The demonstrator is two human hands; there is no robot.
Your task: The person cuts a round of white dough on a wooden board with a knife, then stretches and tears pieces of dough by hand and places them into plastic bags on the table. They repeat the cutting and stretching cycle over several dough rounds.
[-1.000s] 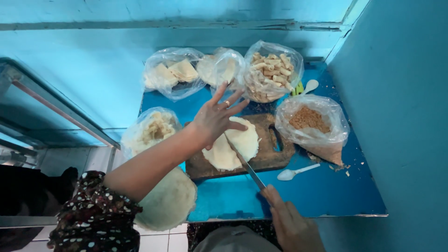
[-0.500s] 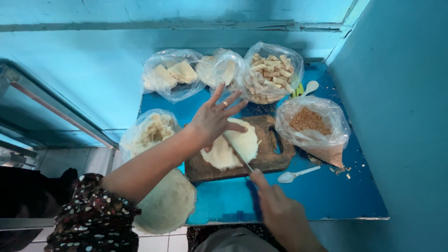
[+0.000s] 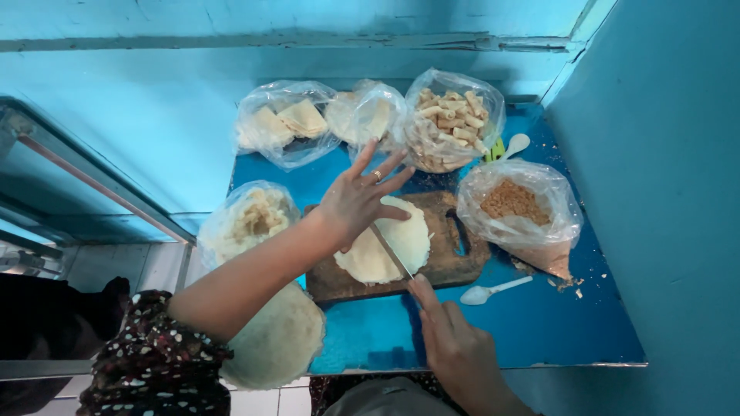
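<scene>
Pale, round flatbread (image 3: 385, 246) lies stacked on a dark wooden cutting board (image 3: 455, 262) in the middle of the blue table (image 3: 539, 323). The left hand (image 3: 358, 200) presses down on the flatbread's left side, fingers spread and lifted at the tips, a ring on one finger. The right hand (image 3: 455, 347) is closed round the handle of a knife (image 3: 391, 250), whose blade runs diagonally across the flatbread, edge down on it. As I judge it, the step in hand is cutting the round through; finishing it calls for a steady draw along the blade line while the left fingers keep clear of the edge. Around the board sit clear plastic bags: short pasta-like tubes (image 3: 451, 123), brown crumbs (image 3: 512, 202), folded pale sheets (image 3: 285, 123), and a shredded pale filling (image 3: 250, 219). A white plastic spoon (image 3: 493, 290) lies just right of the board.
</scene>
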